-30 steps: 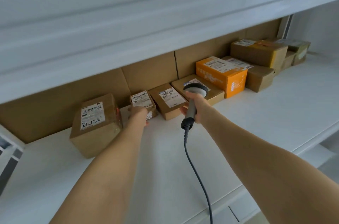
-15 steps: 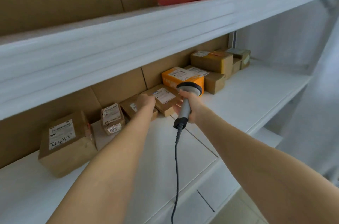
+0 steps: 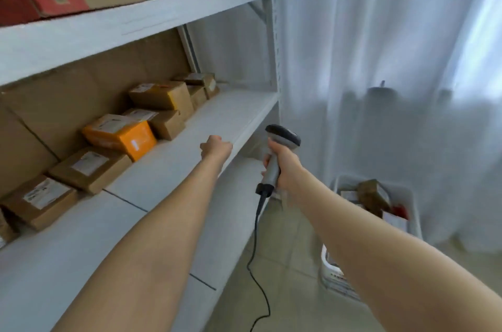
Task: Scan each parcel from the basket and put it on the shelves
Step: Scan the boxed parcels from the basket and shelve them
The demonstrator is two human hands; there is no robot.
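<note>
Left hand curled empty, right hand gripping the scanner; the brown parcel beyond it in the basket looks light and stiff, graspable by its sides.

Likely a parcel storeroom: white shelves lined with labelled cartons.

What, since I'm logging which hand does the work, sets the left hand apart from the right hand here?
The left hand holds nothing, its fingers curled in; the right hand grips the scanner by its handle. The left hand is over the front edge of the middle shelf; the right hand is past that edge, over the floor. Both reach forward on bare arms.
</note>
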